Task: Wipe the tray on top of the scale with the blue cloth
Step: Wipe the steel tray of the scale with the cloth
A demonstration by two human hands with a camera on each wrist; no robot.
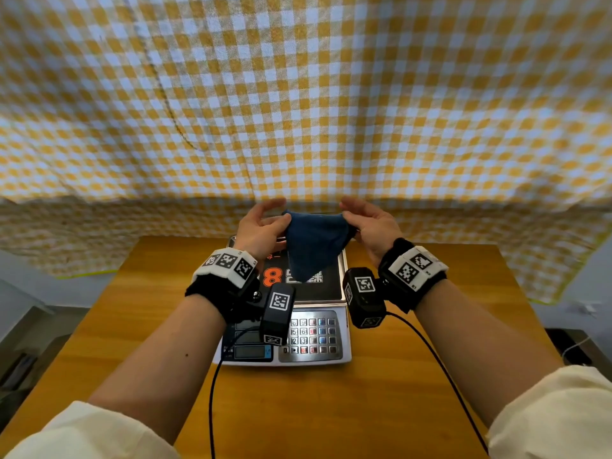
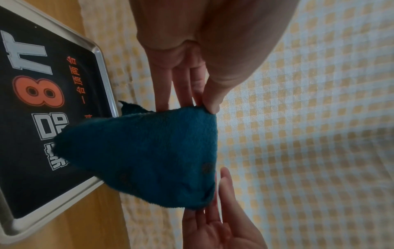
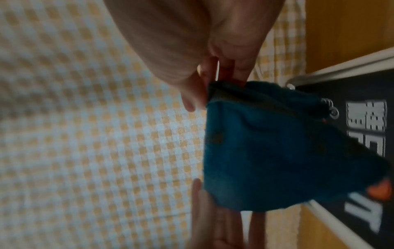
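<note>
We've got the blue cloth (image 1: 314, 241) up in the air, stretched between both hands above the far half of the tray (image 1: 334, 286), its top edge running left to right and the rest sagging down to a point that hangs over the tray's printed black face; whether that tip touches the surface we can't tell. Our left hand (image 1: 261, 228) pinches the left corner, thumb against fingertips (image 2: 210, 105) as the left wrist view shows, while our right hand (image 1: 371, 223) pinches the opposite corner, the other fingers loosely extended. So the tray lies straight below and a little toward us from the fingers, its metal rim (image 2: 106, 70) framing a dark sheet with an orange 8. Both hands sit about equally near it, neither favoured. The tray sits on the scale (image 1: 346, 357), keypad and displays facing us, on a wooden table (image 1: 430, 376). Behind hangs a yellow-and-white checked fabric (image 1: 331, 94). Each wrist carries a marker-tagged band with a small camera, cables trailing back toward us. We'd judge wiping hasn't begun: the cloth needs lowering flat onto the tray first.
</note>
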